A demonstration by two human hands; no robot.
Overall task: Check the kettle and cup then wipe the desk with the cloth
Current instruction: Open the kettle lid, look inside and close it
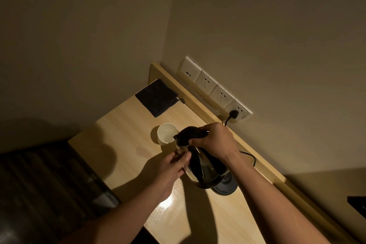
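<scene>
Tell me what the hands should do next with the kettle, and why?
Probably set the kettle level on its base. The right hand grips its handle and tilts it toward the white cup, the left hand steadies its side, and the dark cloth lies untouched for wiping.

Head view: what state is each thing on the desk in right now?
Steel electric kettle: tilted, spout at the cup.
White paper cup: upright.
Dark folded cloth: flat, untouched.
Black plug: in wall socket.
Right hand: gripping the kettle handle.
Left hand: fingers on the kettle body.
</scene>
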